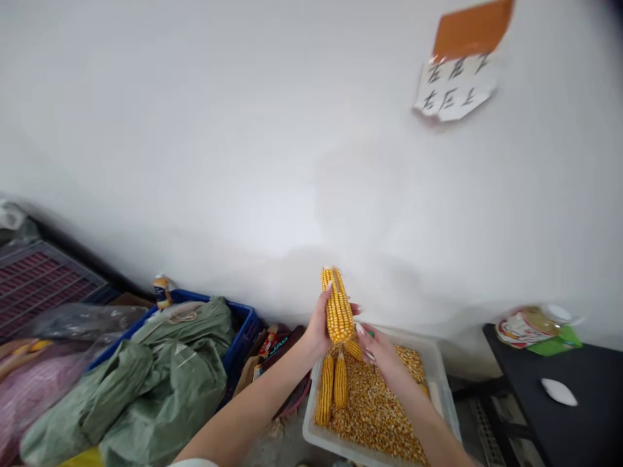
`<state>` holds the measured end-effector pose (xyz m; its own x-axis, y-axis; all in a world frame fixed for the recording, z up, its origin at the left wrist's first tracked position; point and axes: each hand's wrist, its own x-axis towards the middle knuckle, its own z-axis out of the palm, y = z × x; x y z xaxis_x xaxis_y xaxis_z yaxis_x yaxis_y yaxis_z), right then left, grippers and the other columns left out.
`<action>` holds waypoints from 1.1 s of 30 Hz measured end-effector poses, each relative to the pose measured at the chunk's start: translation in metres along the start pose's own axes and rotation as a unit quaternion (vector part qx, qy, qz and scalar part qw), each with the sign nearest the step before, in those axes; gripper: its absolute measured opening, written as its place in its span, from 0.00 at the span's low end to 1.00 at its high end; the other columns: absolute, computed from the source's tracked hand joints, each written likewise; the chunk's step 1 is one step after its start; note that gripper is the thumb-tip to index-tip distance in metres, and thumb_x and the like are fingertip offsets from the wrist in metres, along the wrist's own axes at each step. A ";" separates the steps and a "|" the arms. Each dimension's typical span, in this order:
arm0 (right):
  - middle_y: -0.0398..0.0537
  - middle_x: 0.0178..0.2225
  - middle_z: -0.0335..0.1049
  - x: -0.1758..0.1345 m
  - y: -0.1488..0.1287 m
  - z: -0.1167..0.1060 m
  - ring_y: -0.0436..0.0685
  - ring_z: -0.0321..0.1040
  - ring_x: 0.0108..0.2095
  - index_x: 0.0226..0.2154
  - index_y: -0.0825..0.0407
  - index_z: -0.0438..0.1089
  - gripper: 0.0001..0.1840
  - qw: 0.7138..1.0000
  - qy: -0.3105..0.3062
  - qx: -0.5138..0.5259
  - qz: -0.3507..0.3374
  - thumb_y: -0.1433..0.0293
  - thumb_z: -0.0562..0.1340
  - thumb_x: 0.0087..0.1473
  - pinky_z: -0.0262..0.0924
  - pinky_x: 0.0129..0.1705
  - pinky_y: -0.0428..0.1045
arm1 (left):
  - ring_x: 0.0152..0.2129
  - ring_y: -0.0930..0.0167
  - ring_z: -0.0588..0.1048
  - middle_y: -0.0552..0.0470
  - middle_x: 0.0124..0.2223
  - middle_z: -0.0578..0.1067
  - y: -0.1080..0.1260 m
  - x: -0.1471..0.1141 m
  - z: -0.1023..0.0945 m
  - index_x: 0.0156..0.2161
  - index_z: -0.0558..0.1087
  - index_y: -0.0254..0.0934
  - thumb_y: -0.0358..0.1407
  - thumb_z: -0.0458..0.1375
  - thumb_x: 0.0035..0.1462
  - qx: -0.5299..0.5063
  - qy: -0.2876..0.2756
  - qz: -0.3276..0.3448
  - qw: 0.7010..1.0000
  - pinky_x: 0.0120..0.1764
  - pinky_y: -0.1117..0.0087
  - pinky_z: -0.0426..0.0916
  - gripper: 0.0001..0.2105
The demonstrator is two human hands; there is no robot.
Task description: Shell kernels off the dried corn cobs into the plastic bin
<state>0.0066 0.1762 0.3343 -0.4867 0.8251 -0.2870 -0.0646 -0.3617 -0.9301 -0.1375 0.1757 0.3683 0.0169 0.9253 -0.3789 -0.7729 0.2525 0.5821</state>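
A yellow corn cob (339,314) stands tilted in my left hand (321,324), whose fingers wrap around it. Near its top runs a narrow strip that looks bare of kernels. At the cob's lower end is my right hand (377,347), fingers closed; a bit of green and a thin dark tip show at it, too small to name. Below the hands, a translucent plastic bin (311,425) holds a bed of loose corn kernels (370,408). Two more cobs (324,392) lie at its left side, and part of another shows just under the held cob.
A blue crate (248,324) with green sacking (180,383) and a bottle (162,292) stands left. On a black table (584,389) at right are a jar (530,326) and a white oval object (559,392). The white wall (243,162) rises close behind, bearing a paper note (455,87).
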 end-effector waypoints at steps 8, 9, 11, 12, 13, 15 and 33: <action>0.44 0.25 0.60 -0.083 -0.074 -0.021 0.50 0.56 0.24 0.26 0.51 0.69 0.17 0.988 0.106 0.101 -0.047 0.53 0.59 0.47 0.55 0.25 0.47 | 0.20 0.68 0.74 0.48 0.26 0.74 0.039 -0.055 0.090 0.39 0.68 0.32 0.51 0.51 0.51 0.012 -0.013 0.008 1.000 0.23 0.69 0.68 0.22; 0.45 0.27 0.61 -0.090 -0.089 -0.021 0.51 0.58 0.27 0.26 0.51 0.69 0.18 0.983 0.126 0.104 -0.081 0.53 0.59 0.47 0.57 0.29 0.48 | 0.20 0.68 0.73 0.48 0.26 0.74 0.039 -0.063 0.100 0.40 0.68 0.32 0.51 0.51 0.51 0.017 -0.024 0.012 0.999 0.23 0.69 0.68 0.22; 0.44 0.26 0.60 -0.107 -0.122 -0.019 0.51 0.58 0.28 0.30 0.50 0.71 0.18 0.969 0.174 0.081 -0.154 0.53 0.56 0.50 0.58 0.33 0.47 | 0.19 0.68 0.73 0.48 0.25 0.73 0.039 -0.082 0.118 0.41 0.68 0.32 0.50 0.51 0.51 0.030 -0.045 0.026 0.998 0.23 0.68 0.68 0.22; 0.43 0.26 0.59 -0.117 -0.137 -0.018 0.50 0.58 0.28 0.33 0.50 0.72 0.19 0.961 0.196 0.063 -0.185 0.53 0.55 0.51 0.57 0.32 0.46 | 0.19 0.68 0.73 0.48 0.25 0.73 0.039 -0.092 0.126 0.40 0.68 0.31 0.49 0.51 0.51 0.035 -0.053 0.034 0.997 0.23 0.69 0.67 0.21; 0.43 0.24 0.58 -0.127 -0.150 -0.015 0.50 0.58 0.27 0.34 0.50 0.72 0.20 0.953 0.212 0.049 -0.212 0.53 0.53 0.52 0.57 0.31 0.46 | 0.19 0.68 0.73 0.48 0.25 0.73 0.039 -0.101 0.133 0.39 0.69 0.32 0.49 0.51 0.51 0.036 -0.059 0.043 0.997 0.23 0.69 0.67 0.20; 0.42 0.23 0.57 -0.148 -0.169 -0.004 0.50 0.58 0.26 0.36 0.49 0.71 0.21 0.940 0.229 0.021 -0.252 0.54 0.51 0.55 0.57 0.30 0.46 | 0.20 0.68 0.74 0.48 0.25 0.73 0.038 -0.120 0.141 0.35 0.69 0.32 0.48 0.52 0.50 0.028 -0.073 0.052 0.996 0.24 0.69 0.68 0.18; 0.45 0.29 0.70 -0.183 -0.155 0.103 0.50 0.67 0.29 0.32 0.50 0.68 0.09 0.899 0.202 -0.154 -0.357 0.66 0.54 0.56 0.63 0.32 0.46 | 0.25 0.65 0.75 0.49 0.25 0.73 0.056 -0.184 0.084 0.33 0.69 0.33 0.48 0.53 0.47 0.034 -0.025 0.041 0.998 0.26 0.69 0.69 0.18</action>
<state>0.0158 0.0370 0.5548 -0.0571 0.9116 0.4071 0.0391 0.4095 -0.9115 -0.1307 0.0431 0.5307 -0.0113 0.9560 -0.2931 -0.7275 0.1932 0.6583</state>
